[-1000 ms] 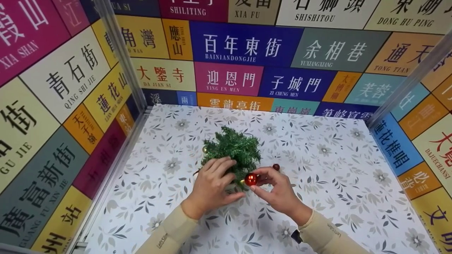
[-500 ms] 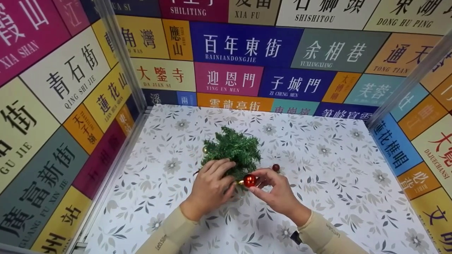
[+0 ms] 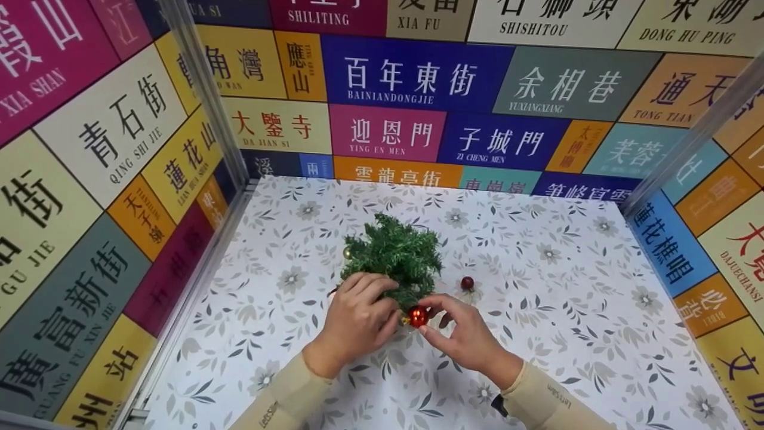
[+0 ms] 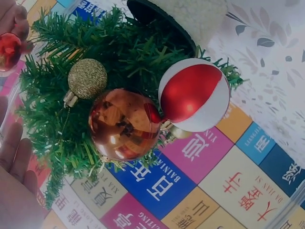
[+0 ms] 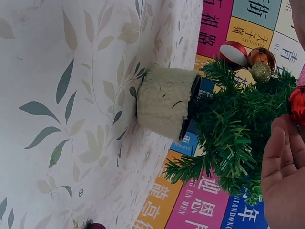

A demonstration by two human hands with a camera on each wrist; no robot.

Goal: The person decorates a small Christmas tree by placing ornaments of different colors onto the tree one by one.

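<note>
Two hands at the small tree (image 3: 394, 254) mid-table, my left hand (image 3: 357, 319) gripping its near branches, my right hand (image 3: 462, 331) pinching a red bauble (image 3: 417, 316) against the foliage, left wrist view alone shows copper ball (image 4: 125, 125), gold glitter ball (image 4: 87, 78), right wrist view shows fleecy pot (image 5: 164, 102)

surface: table (image 3: 567, 310) covered in white sheet printed with grey leaves and flowers | on it: small green tree (image 3: 394, 254) in a fleecy cream pot (image 5: 162, 102), near the middle | on it: dark red ball (image 3: 467, 282) lying loose just right of the tree | walls: panels close three sides
</note>
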